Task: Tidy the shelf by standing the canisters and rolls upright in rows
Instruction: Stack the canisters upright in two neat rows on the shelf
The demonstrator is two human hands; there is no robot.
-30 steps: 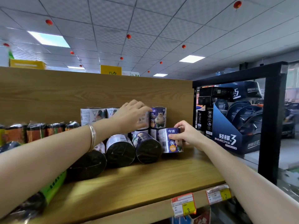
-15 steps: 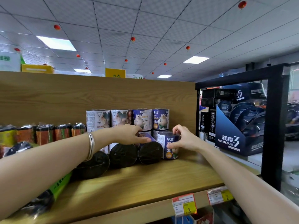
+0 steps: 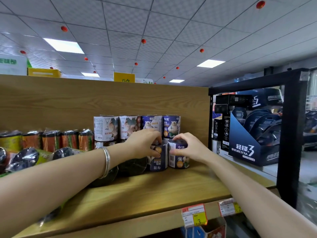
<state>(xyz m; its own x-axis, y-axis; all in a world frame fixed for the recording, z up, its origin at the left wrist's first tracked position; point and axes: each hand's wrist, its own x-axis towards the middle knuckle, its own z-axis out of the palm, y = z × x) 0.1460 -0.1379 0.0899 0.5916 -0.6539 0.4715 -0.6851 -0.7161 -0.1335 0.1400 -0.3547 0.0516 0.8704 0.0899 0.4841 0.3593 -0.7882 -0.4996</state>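
Wooden shelf (image 3: 154,191): two upright blue rolls, side by side. Inverted-label roll (image 3: 158,160) clasped by left hand (image 3: 142,143); right roll (image 3: 179,158) clasped by right hand (image 3: 190,146). Black rolls (image 3: 132,166) lying leftward; stacked canisters (image 3: 137,126) behind.

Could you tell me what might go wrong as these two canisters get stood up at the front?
The left hand grips a canister whose label reads upside down, so it may end up inverted. The black rolls lying on their sides could roll forward off the shelf. The stacked back row might topple if bumped.
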